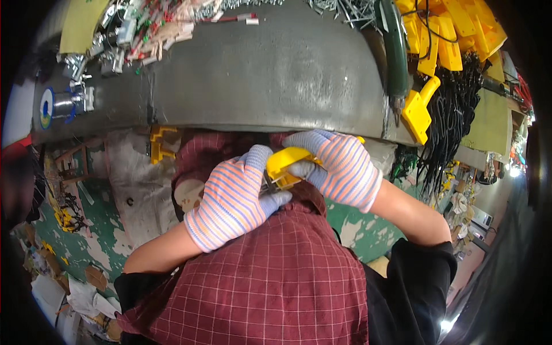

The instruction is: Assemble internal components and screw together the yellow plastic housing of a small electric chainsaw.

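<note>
1. A grey curved surface (259,75) fills the upper half of the frame. Its far edge is heaped with metal bits and wires (144,29) at upper left, and yellow plastic housings (443,40) are piled at upper right beside a bundle of black cables (454,121).
2. Below it, centre frame, you hold a yellow plastic part (286,164) over your lap, just off the surface's near edge and above your red checked apron (276,282).
3. Your left hand (233,198), in a striped glove, wraps the part from below, its fingers (276,201) curled and pressed against the underside.
4. Your right hand (339,167) caps it from above, fingers pinching the yellow shell.
5. You seem mid-assembly, working something small at the part's end; what exactly is hidden between your hands.
6. The next move likely calls for a firm left-hand grip and a careful, steady press from the right.
</note>
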Action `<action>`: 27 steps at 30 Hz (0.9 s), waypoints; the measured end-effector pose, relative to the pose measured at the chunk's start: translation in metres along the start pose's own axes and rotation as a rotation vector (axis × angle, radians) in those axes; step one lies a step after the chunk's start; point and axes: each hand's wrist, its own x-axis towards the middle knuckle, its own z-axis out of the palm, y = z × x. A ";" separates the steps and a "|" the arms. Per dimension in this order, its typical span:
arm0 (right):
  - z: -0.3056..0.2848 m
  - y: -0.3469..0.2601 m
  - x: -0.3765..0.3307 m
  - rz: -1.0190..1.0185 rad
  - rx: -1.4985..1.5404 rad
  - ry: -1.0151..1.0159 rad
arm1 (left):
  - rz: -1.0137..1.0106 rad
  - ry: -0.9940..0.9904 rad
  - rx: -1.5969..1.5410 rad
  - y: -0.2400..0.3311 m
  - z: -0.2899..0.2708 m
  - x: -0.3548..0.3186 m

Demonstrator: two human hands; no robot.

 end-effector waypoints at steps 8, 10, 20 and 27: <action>-0.072 0.004 0.089 0.016 0.011 0.110 | -0.085 0.024 0.006 0.020 -0.102 0.076; -0.078 0.022 0.109 0.050 0.073 0.047 | -0.062 0.070 0.137 0.010 -0.106 0.092; -0.100 -0.015 0.111 0.131 -0.429 -0.108 | 0.250 0.423 0.522 -0.002 -0.049 0.080; -0.088 -0.025 0.092 -0.023 -0.902 -0.174 | 0.297 0.406 0.485 -0.005 -0.056 0.083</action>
